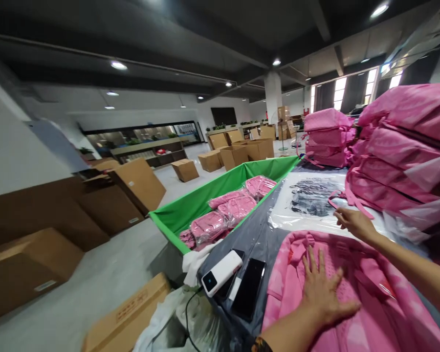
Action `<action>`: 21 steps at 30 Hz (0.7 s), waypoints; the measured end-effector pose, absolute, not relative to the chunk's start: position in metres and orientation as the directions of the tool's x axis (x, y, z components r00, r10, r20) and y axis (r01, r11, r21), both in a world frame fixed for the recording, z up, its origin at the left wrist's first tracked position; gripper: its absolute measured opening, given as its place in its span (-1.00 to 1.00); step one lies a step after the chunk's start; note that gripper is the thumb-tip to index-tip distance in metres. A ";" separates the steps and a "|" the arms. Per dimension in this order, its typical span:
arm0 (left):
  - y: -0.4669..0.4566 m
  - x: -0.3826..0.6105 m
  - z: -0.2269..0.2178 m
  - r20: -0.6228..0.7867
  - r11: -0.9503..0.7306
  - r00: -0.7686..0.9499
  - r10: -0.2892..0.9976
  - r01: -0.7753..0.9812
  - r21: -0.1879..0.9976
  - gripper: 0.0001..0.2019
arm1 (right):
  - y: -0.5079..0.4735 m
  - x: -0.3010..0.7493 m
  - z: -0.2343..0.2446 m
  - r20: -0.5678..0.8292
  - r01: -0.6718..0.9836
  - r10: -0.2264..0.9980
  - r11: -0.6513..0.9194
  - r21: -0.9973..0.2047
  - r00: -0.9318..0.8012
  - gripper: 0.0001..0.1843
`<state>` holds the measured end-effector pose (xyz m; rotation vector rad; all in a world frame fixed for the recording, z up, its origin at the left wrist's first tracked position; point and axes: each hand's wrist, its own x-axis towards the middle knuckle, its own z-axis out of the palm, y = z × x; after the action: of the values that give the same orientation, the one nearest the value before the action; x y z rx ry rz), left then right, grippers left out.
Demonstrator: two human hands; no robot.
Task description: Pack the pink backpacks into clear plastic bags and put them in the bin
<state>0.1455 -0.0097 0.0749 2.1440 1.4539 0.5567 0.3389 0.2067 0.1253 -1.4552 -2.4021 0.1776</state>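
A pink backpack lies flat on the table in front of me. My left hand rests on it, palm down with fingers spread. My right hand reaches past the backpack's top edge to a clear plastic bag spread on the table, its fingers curled at the bag's edge. I cannot make out whether they grip the plastic.
Stacks of pink backpacks rise at the right and far end. A green bin holds bagged pink backpacks. A white power bank and black phone lie at the table's near edge. Cardboard boxes cover the floor at left.
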 end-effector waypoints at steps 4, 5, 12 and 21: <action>-0.016 0.137 0.085 0.041 -0.311 0.418 0.908 0.604 0.734 -0.18 | 0.281 0.301 0.099 0.204 0.803 0.858 0.513 -0.304 -0.471 -0.76; -0.015 0.137 0.084 0.049 -0.310 0.417 0.908 0.588 0.747 -0.18 | 0.294 0.291 0.088 0.214 0.792 0.849 0.528 -0.308 -0.483 -0.75; -0.006 0.143 0.060 0.002 -0.197 0.271 0.963 0.695 0.691 -0.15 | 0.327 0.258 0.042 0.290 0.749 0.830 0.556 -0.360 -0.477 -0.75; -0.010 0.136 0.081 0.058 -0.258 0.374 0.925 0.511 0.820 -0.19 | 0.277 0.282 0.117 0.343 0.795 0.843 0.518 -0.316 -0.414 -0.72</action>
<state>0.1360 -0.0099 0.0812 1.9041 1.2423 0.7189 0.2821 0.2769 0.1172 -1.3394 -2.3031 0.1430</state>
